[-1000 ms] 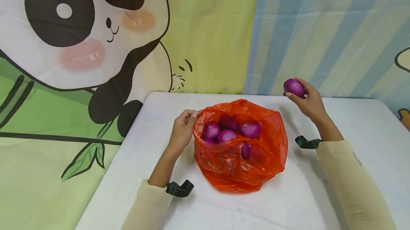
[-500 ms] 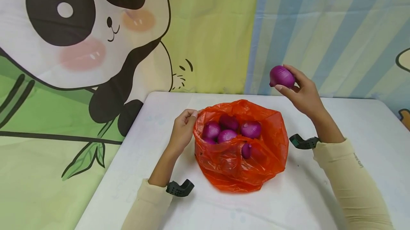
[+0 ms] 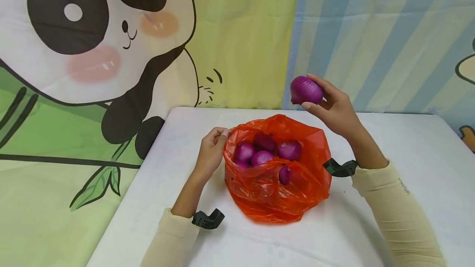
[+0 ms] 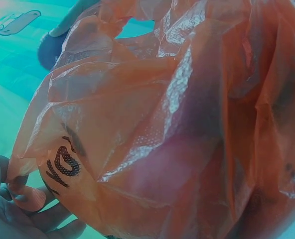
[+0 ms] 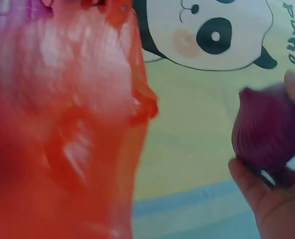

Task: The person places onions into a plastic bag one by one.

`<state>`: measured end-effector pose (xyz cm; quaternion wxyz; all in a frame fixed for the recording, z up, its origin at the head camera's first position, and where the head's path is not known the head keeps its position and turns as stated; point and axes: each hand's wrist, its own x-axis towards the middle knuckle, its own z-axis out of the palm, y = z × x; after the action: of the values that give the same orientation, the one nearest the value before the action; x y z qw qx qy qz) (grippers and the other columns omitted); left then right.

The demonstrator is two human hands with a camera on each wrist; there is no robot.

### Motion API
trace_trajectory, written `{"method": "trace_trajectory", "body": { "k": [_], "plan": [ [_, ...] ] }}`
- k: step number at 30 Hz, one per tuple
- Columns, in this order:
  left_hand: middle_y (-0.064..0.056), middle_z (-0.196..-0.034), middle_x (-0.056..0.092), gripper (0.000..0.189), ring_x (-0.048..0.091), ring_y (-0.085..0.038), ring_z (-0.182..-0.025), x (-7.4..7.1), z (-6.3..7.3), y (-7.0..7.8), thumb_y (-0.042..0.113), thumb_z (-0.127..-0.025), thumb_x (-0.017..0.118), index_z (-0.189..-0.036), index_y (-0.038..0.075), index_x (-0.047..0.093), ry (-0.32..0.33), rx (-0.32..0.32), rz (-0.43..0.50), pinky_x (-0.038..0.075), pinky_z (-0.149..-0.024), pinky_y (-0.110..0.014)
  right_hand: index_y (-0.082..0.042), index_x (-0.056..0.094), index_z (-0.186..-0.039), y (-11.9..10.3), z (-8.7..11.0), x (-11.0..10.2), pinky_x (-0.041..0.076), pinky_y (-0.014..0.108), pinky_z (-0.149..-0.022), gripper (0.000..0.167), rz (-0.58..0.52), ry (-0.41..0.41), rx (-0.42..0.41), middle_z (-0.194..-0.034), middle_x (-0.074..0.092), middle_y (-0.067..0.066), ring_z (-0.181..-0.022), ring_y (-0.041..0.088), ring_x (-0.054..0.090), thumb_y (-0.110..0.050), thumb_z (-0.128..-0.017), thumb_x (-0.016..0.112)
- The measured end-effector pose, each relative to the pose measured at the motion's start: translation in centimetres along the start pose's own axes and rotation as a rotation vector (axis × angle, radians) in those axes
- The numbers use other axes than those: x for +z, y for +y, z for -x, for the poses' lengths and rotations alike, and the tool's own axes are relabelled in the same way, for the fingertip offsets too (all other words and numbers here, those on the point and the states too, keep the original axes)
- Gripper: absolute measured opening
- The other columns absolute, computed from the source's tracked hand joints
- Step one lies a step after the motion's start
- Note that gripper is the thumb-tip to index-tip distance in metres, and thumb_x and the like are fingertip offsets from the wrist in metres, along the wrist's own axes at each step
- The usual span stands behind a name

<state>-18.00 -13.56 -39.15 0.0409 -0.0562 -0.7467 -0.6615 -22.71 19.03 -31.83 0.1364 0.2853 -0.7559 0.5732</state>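
Observation:
A red plastic bag (image 3: 274, 192) stands on the table with its mouth spread, and several purple onions (image 3: 262, 158) lie inside. My left hand (image 3: 211, 151) pinches the bag's rim at its left side; in the left wrist view the fingers hold the edge of the orange-looking film (image 4: 112, 99). My right hand (image 3: 335, 112) grips one purple onion (image 3: 306, 90) between thumb and fingers, raised above the bag's back right rim. The right wrist view shows this held onion (image 5: 268, 128) apart from the bag (image 5: 77, 139).
The white table (image 3: 178, 184) carries the bag near its middle. Behind its far edge hangs a printed cloth (image 3: 245, 44) with a panda and stripes. Each wrist wears a small black camera (image 3: 208, 219).
My right hand has carried the onion to the left and upward, from right of the bag to above its back rim. The left hand and bag stay almost still.

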Motion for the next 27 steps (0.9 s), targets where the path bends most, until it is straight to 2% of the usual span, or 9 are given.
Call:
{"method": "trace_trajectory", "body": {
  "k": [5,12,16,21,24,27],
  "plan": [
    [-0.002,-0.121,0.066,0.026,0.065,-0.018,-0.102,-0.1,0.0,0.0,0.027,-0.103,0.048,-0.107,0.005,0.061,-0.004,0.01,0.004,0.055,-0.083,-0.03,-0.008,0.046,-0.145,0.8,0.3,1.6,0.051,0.026,-0.089,0.064,-0.06,-0.189,-0.017,-0.141,0.046,0.016,-0.117,0.022,0.056,0.005,-0.087,0.067],
    [-0.003,-0.121,0.066,0.025,0.066,-0.02,-0.1,-0.2,-0.1,0.0,0.026,-0.104,0.048,-0.108,0.005,0.061,0.002,0.012,-0.001,0.056,-0.08,-0.029,-0.01,0.047,-0.145,1.8,0.9,4.3,0.052,0.041,-0.092,0.061,-0.214,-0.607,0.095,-0.138,0.05,0.012,-0.117,0.029,0.057,-0.003,-0.089,0.069],
    [-0.005,-0.117,0.067,0.026,0.066,-0.021,-0.096,-0.3,-0.1,-0.1,0.025,-0.104,0.048,-0.108,0.004,0.061,0.007,0.016,0.002,0.056,-0.078,-0.029,-0.012,0.047,-0.145,2.6,1.0,5.8,0.052,0.044,-0.091,0.058,-0.229,-0.788,0.127,-0.138,0.05,0.009,-0.117,0.029,0.056,-0.005,-0.091,0.067],
    [-0.01,-0.105,0.069,0.027,0.064,-0.022,-0.089,-0.3,-0.2,-0.2,0.026,-0.104,0.048,-0.108,0.004,0.061,0.012,0.011,-0.012,0.055,-0.078,-0.03,-0.012,0.045,-0.146,3.7,1.1,6.7,0.053,0.042,-0.09,0.057,-0.182,-0.908,0.127,-0.139,0.049,0.005,-0.121,0.026,0.052,-0.008,-0.092,0.065],
    [-0.01,-0.104,0.069,0.026,0.063,-0.022,-0.09,-0.4,-0.2,-0.2,0.026,-0.103,0.048,-0.109,0.004,0.061,0.012,0.013,-0.018,0.054,-0.081,-0.031,-0.013,0.045,-0.146,3.9,1.4,6.5,0.052,0.041,-0.09,0.056,-0.152,-0.936,0.155,-0.139,0.048,0.005,-0.121,0.026,0.051,-0.01,-0.093,0.065],
    [-0.006,-0.111,0.069,0.026,0.064,-0.02,-0.096,-0.4,-0.2,-0.2,0.026,-0.103,0.048,-0.108,0.004,0.061,0.007,0.019,-0.011,0.054,-0.083,-0.031,-0.014,0.051,-0.141,4.0,1.6,5.9,0.048,0.04,-0.096,0.048,-0.1,-0.934,0.142,-0.144,0.045,0.008,-0.128,0.027,0.046,-0.012,-0.094,0.063]
  ]
}}
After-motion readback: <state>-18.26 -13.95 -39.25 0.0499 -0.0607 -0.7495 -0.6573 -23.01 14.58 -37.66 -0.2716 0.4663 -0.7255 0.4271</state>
